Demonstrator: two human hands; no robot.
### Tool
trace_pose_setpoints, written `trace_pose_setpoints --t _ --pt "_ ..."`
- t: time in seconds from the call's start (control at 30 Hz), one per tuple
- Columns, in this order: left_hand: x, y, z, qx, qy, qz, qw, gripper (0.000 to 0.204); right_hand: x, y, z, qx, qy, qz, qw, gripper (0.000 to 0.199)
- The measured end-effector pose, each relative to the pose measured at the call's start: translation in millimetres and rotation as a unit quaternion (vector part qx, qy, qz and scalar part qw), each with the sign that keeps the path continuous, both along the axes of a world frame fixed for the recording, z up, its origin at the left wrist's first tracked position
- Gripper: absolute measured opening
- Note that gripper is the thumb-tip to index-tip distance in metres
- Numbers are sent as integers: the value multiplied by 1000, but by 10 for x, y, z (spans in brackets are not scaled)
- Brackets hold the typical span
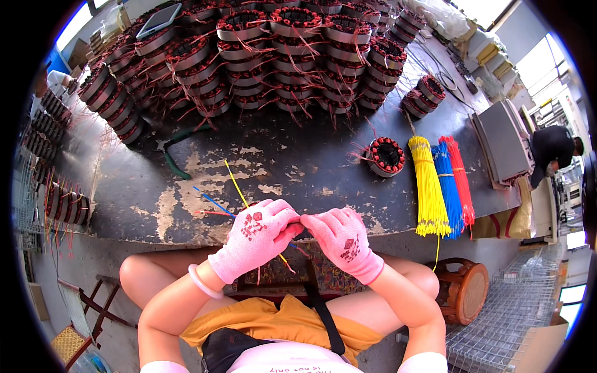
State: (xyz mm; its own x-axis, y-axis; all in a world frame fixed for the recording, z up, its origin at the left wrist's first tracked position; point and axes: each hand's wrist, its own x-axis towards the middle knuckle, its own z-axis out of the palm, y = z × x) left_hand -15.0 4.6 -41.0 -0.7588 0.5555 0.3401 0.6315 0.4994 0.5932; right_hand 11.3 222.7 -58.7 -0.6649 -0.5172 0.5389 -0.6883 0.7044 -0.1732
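My left hand (260, 229), in a pink printed work glove, is closed in front of me at the table's near edge. From under it stick out a yellow wire (236, 184), a blue wire (214, 201) and a red wire (213, 212); thin loose ends hang below. Whatever else lies under that palm is hidden. My right hand (346, 244), gloved alike, pinches with its fingertips against those of the left; what sits between them is too small to make out. Ahead to the right, a single motor stator (385, 156) with red windings lies on the table.
Stacked stators (295, 59) fill the table's back, a phone (158, 20) on top. Green-handled pliers (176, 166) lie left. Bundles of yellow wires (429, 186), blue wires (449, 193) and red wires (459, 180) lie right. A wooden stool (463, 289) stands below; another person (552, 149) bends far right.
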Motion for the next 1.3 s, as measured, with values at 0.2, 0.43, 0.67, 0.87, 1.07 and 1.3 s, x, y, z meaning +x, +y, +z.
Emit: trace_pose_setpoints --t 0.2,0.43,0.67,0.87,1.07,1.3 --pt "-13 -213 274 -46 63 11 997 25 -75 99 6 33 2 35 999 50" --pt "9 -394 154 -111 62 -10 992 43 -264 163 -15 52 -31 87 994 56" --pt "-5 -419 33 -74 112 0 991 45 -315 209 46 58 -35 117 991 46" --pt "9 -410 -11 -57 108 12 992 41 -258 -85 918 56 -86 98 990 32" --pt "36 -382 -45 -56 122 45 990 33 356 -1423 1932 242 -175 372 879 43" --pt "61 -402 -103 2 128 62 990 33 380 -2046 1715 241 -177 428 853 58"
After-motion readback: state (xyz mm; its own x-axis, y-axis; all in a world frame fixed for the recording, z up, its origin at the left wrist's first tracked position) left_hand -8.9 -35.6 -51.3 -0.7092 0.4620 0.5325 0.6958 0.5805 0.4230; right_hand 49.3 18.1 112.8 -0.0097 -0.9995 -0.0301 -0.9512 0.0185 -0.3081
